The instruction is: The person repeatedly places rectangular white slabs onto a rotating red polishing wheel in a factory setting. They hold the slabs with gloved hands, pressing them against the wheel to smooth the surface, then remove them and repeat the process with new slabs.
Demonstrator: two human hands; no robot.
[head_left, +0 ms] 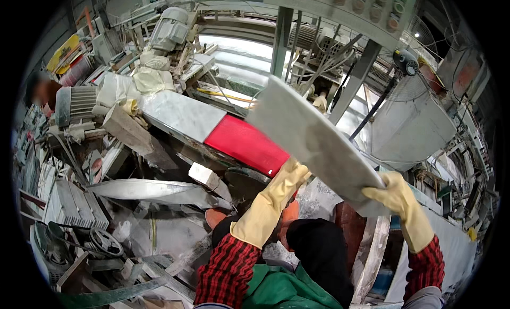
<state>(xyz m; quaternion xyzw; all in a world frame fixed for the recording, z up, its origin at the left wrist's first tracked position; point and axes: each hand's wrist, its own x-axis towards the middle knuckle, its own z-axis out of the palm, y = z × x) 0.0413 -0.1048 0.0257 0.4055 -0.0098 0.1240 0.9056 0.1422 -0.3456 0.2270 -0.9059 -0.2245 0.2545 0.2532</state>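
While both hands grip a grey stone slab (313, 139) by its near edge, it hangs tilted in the air, clear of any support. The left hand (289, 176) and the right hand (390, 195), in yellow rubber gloves, are curled round that edge. Just beyond the left hand lies a red machine guard (247, 144); past it, an electric motor (170, 27). Above the slab is a control panel (366, 9). Judging by this, the slab is lifted and not yet set down.
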